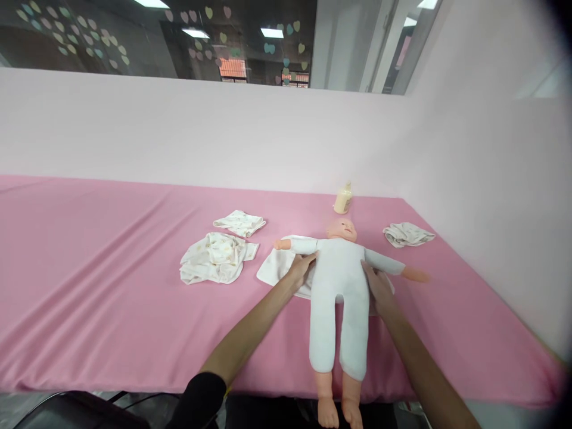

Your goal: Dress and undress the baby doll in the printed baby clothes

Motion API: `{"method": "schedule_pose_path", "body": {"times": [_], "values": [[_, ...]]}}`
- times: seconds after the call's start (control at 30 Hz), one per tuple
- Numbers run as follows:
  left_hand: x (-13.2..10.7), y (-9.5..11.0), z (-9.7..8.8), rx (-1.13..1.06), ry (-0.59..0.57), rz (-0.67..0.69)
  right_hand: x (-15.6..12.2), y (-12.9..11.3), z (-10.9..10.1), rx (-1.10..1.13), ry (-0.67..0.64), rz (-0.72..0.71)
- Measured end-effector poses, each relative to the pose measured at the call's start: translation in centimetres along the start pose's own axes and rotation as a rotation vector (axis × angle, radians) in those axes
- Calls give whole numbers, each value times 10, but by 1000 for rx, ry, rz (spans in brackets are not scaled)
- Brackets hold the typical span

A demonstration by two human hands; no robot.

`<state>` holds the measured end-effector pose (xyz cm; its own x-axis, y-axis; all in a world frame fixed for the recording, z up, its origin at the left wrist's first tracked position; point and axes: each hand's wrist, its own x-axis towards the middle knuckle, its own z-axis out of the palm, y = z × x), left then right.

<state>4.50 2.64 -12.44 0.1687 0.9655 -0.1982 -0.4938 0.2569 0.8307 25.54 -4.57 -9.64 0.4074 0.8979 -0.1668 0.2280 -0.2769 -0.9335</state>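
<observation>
On the left, a wide pink cloth (98,280) covers the table, creased in long diagonal folds. A loosely bunched white garment with a small pale print (218,259) lies on it, and just beyond this, a smaller folded piece of white printed fabric (240,223). Farther right, a flat white cloth with rounded corners (273,267) shows from under a baby doll with a white fabric body and peach-coloured head, hands and feet (340,268). The left hand (304,268) grips the doll's side below the armpit, its other fingers hidden. The doll is front up, over the table's near edge: its long axis runs almost straight away from the person, head toward the wall and a cream-coloured pump bottle (343,200), legs toward the person, feet past the edge. Its arms point outward, the one on the right slanting slightly nearer the person. The right hand (378,288) clasps the opposite side, fingertips partly hidden. Whether the doll's back touches the cloth cannot be told. Farthest right lies a crumpled white patterned cloth (407,234).
</observation>
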Motion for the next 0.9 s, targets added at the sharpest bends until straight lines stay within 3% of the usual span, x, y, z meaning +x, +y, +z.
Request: {"method": "schedule_pose_path", "body": {"times": [0.17,0.27,0.33,0.43,0.5,0.6,0.67,0.8,0.9], "values": [[-9,24,-37,41,-4,-44,-6,-9,-28,-270,-20,-31],[-14,37,-57,96,-34,-112,-6,-27,-25,-558,58,-234],[-14,42,-62,227,-58,-115,-4,-44,-4,-651,38,-489],[-11,45,-65,489,-53,-97,7,-69,51,-779,-187,-907],[-10,47,-69,635,3,-81,19,-81,90,-893,-337,-1055],[-10,49,-76,917,169,2,37,-88,132,-1043,-449,-1074],[-8,50,-80,1092,301,93,46,-88,143,-1060,-458,-1063],[6,54,-81,1299,490,234,54,-86,138,-1023,-449,-1068],[23,61,-79,1355,511,215,54,-86,128,-947,-363,-1016]]}}
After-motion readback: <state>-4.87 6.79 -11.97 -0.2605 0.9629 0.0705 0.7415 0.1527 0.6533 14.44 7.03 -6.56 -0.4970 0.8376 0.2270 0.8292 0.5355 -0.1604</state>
